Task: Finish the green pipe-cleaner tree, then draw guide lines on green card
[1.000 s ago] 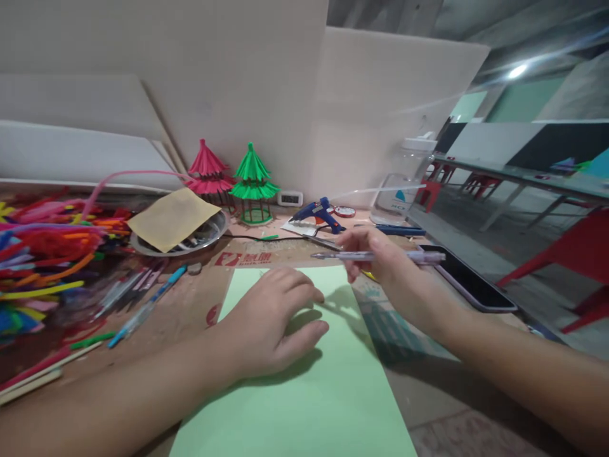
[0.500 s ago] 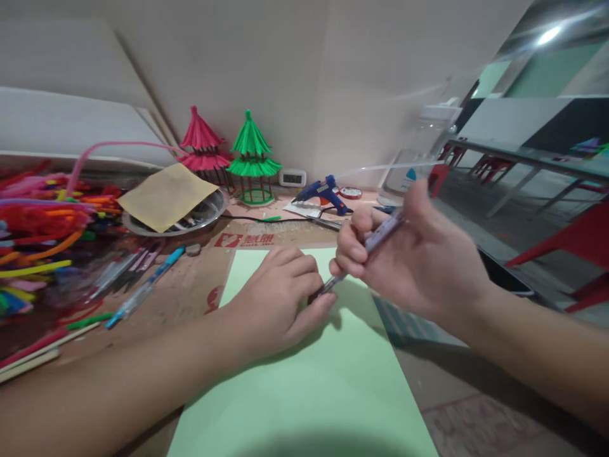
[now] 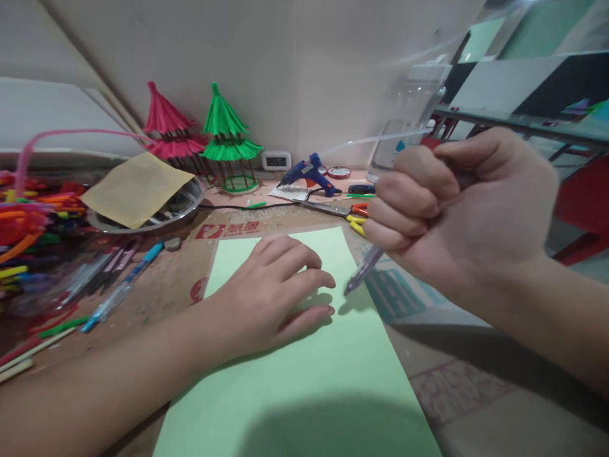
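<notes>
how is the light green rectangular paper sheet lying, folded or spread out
Spread out: the light green rectangular paper sheet lies flat beneath the left hand, its surface showing no visible fold.

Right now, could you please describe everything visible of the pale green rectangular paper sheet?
The pale green paper sheet looks smooth and lies flat on the brown printed surface, straight-edged, no marks visible, near end out of frame. The bare left grip rests on it; the slim lilac pen points at it, contact unclear.

A red chair point(image 3: 586, 206), apparently, stands right of the pale wall point(image 3: 342, 76)
</notes>
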Demonstrator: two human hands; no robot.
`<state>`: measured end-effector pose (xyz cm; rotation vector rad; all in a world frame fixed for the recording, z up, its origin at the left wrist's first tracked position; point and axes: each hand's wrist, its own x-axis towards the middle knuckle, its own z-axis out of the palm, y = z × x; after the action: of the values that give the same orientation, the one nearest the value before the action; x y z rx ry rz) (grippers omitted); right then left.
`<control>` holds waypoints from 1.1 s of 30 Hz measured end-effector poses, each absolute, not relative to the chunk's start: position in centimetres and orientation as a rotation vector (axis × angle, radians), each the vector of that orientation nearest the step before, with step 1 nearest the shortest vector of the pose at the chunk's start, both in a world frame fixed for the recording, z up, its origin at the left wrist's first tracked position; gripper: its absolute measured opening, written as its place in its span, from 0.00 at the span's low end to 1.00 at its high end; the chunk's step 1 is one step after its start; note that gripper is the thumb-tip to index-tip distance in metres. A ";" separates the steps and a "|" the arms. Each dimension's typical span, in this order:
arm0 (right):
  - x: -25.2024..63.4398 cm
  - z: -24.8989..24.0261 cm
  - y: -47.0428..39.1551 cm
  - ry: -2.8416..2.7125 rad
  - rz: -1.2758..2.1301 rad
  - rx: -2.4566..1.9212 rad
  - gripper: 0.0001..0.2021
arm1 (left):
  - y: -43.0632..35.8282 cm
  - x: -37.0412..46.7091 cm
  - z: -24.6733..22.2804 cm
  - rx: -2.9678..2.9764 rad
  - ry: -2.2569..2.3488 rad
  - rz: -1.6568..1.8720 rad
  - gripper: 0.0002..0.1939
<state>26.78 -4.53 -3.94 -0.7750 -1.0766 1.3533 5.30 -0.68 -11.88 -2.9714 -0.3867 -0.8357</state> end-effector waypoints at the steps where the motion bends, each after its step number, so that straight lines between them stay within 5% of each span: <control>1: 26.6 -3.7 -4.7 -1.031 1.359 -0.779 0.28 | -0.7 5.3 -11.8 -2.965 -0.380 -0.830 0.11; 16: 25.8 -4.5 -4.3 -0.841 1.508 -0.622 0.16 | -0.8 5.7 -11.8 -2.857 -0.204 -0.908 0.06; 33: 25.8 -4.8 -4.5 -0.910 1.530 -0.599 0.21 | -0.9 5.7 -11.7 -2.848 -0.191 -0.887 0.05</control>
<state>25.80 -4.45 -4.84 -0.5995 -0.9104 1.5303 5.74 -0.94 -11.75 -2.8482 -0.1907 -0.8867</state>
